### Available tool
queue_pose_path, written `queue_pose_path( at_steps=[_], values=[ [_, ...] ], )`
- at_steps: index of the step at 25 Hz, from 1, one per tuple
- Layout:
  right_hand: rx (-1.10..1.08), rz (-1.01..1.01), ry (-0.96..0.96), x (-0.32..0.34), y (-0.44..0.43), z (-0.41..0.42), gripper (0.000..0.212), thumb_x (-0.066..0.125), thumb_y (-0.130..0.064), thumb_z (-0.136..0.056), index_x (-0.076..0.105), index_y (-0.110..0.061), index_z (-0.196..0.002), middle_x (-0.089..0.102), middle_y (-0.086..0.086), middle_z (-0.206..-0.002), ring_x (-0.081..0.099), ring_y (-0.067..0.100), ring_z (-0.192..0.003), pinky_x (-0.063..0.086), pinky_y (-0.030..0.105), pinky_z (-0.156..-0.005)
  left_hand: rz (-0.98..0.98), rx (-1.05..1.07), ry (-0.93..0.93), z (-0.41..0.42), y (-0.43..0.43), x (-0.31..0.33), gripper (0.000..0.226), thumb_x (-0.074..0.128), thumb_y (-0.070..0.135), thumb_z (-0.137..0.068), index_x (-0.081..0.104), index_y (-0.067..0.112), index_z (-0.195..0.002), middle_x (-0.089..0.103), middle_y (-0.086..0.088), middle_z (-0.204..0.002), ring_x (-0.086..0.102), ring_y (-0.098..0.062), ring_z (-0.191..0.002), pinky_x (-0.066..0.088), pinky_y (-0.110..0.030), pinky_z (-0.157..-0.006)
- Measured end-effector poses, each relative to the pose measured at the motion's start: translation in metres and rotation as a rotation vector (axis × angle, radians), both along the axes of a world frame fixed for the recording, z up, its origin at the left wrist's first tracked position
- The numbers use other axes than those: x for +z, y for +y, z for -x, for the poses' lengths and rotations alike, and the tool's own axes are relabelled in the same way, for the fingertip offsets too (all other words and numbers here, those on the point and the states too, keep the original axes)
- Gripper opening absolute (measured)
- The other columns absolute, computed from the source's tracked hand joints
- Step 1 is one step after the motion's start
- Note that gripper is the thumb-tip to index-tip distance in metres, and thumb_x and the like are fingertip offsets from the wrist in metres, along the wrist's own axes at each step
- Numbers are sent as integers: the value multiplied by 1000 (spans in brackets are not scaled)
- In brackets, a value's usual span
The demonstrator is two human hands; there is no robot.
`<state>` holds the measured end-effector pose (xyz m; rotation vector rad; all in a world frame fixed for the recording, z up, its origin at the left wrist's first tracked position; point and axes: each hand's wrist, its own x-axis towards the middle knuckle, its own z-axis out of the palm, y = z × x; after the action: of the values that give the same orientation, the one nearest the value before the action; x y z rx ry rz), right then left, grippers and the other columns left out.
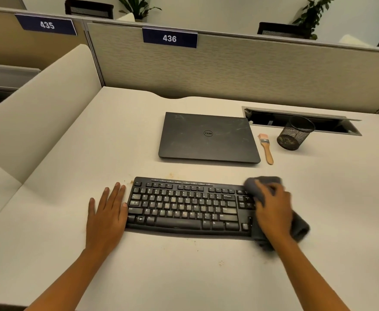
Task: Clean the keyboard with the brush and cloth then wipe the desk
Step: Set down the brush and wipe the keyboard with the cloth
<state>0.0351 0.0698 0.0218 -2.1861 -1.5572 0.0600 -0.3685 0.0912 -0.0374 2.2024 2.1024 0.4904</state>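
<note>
Your right grip (273, 205) holds the cloth (262, 182) on the keyboard (184, 205). Your left grip (106, 212) lies open, flat on the tabletop (184, 277), touching the keyboard's other end. The brush (266, 149) lies far past your right grip.

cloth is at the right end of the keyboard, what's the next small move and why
Probably sweep the cloth leftward across the keys. The right hand holds it over the keyboard's right end, the keys left of it look dusty, and the left hand lies flat against the left edge.
</note>
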Motion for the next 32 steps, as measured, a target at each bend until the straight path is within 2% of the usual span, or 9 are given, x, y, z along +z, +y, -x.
queue_pose_path(
  at_steps=[2,3,7,8,13,16,23,29,32],
  values=[
    [292,-8,-84,-11,-9,11,49,58,-15,-90,52,-25,-137,47,8,-131,44,29,-114,45,41,-92,-1,5,-10,0,0,0,61,10,41,-99,28,19,-153,28,1,-159,24,-24,-147,17,-54,-117],
    [314,-10,-99,-11,-15,2,49,59,-14,-90,52,-25,-137,48,9,-130,44,29,-114,45,42,-93,-3,8,-16,0,0,0,61,10,41,-99,28,19,-153,28,2,-159,24,-23,-147,16,-54,-117],
    [-236,16,-4,2,-17,-42,49,59,-9,-89,53,-22,-136,45,16,-132,42,37,-113,44,49,-90,-11,7,-3,-2,0,1,60,11,39,-99,31,18,-152,31,0,-158,28,-26,-146,19,-55,-115],
    [-263,24,-16,3,-13,-33,49,59,-10,-89,53,-21,-136,45,16,-132,42,37,-113,44,49,-89,-8,2,2,-2,0,1,60,11,39,-100,31,17,-152,31,-1,-157,28,-26,-145,20,-55,-115],
    [362,-79,-36,-11,-15,49,54,69,-9,-83,57,-27,-132,53,8,-127,48,28,-111,48,38,-88,-10,4,7,-2,0,2,60,14,38,-100,34,15,-151,34,-2,-156,31,-28,-144,22,-57,-113],
    [653,-50,-111,-8,-31,7,57,62,-6,-80,58,-33,-130,53,1,-126,47,21,-110,42,31,-91,-16,7,15,-2,-1,1,60,13,38,-99,33,16,-152,33,-1,-157,30,-27,-144,21,-56,-114],
    [492,-47,-91,3,-61,-85,65,48,3,-70,67,-39,-116,57,-7,-124,49,21,-111,46,42,-91,-27,14,6,-1,0,-1,61,13,39,-98,33,18,-152,32,1,-157,28,-25,-145,19,-54,-115],
    [731,-65,8,-4,-42,10,70,54,8,-69,65,-36,-123,58,-10,-127,49,16,-115,36,25,-100,-6,-2,-1,-2,0,1,61,11,39,-99,31,17,-153,31,-1,-158,28,-27,-146,17,-54,-115],
    [868,-76,22,-2,-27,78,57,46,-5,-76,66,-33,-122,59,-8,-127,52,19,-110,35,24,-101,7,-45,-6,1,-1,0,62,7,43,-100,26,20,-154,24,1,-160,21,-24,-148,11,-52,-117]
  ],
)
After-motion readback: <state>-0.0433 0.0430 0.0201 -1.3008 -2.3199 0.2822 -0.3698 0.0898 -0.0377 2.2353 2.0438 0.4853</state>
